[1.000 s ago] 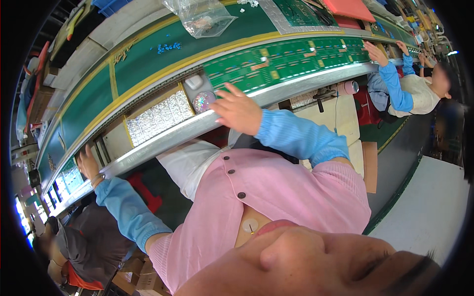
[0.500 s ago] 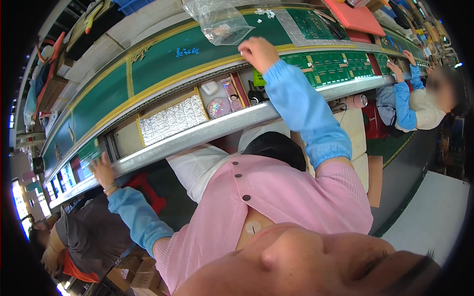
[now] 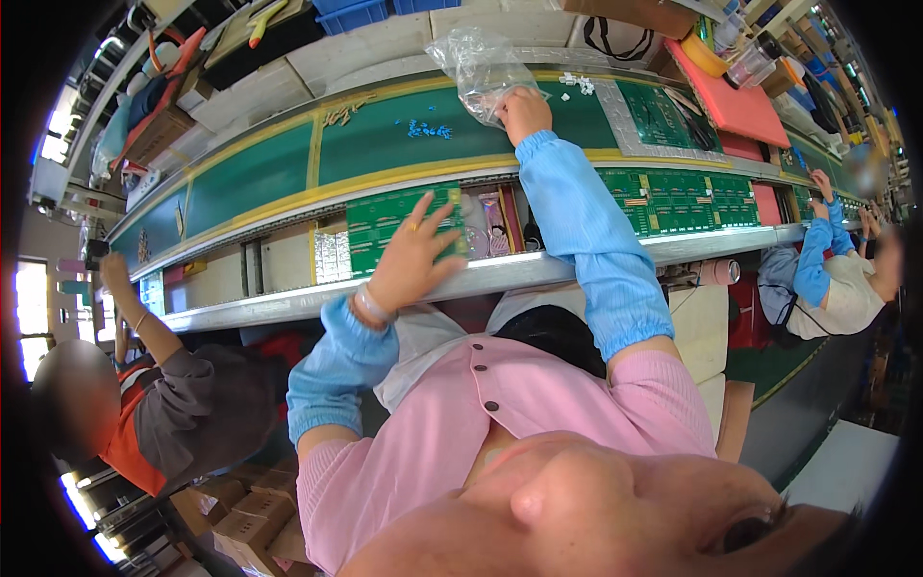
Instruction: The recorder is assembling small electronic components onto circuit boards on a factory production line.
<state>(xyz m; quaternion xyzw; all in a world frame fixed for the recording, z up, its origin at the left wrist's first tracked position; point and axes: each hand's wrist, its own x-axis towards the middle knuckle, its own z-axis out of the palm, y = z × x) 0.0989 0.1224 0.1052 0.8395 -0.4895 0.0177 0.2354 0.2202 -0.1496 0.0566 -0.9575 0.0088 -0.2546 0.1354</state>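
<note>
Fingers spread, my left hand [image 3: 411, 262] lies over a green circuit board [image 3: 370, 213] on the near rail track. Its fingertips rest on or just above the board's right part; contact is hard to make out. Farther off on the green worktop, my right hand [image 3: 525, 115] reaches into the lower end of a clear plastic bag [image 3: 474, 65]. Those fingers are curled, with their tips partly hidden, so what they pinch does not show. Small blue components [image 3: 430, 129] lie scattered left of the bag, and small white parts [image 3: 579, 85] lie to its right.
More joined green circuit boards [image 3: 678, 204] sit on the track at right. Tan components [image 3: 344, 113] lie at far left on the worktop. A metal rail [image 3: 490, 271] runs along the near edge. Co-workers sit left and right; blue bins [image 3: 354, 17] stand behind.
My left hand has gone from the far left of the rail toward the middle, and the circuit board has come along beneath it. My right hand has moved to the bag. The view has shifted.
</note>
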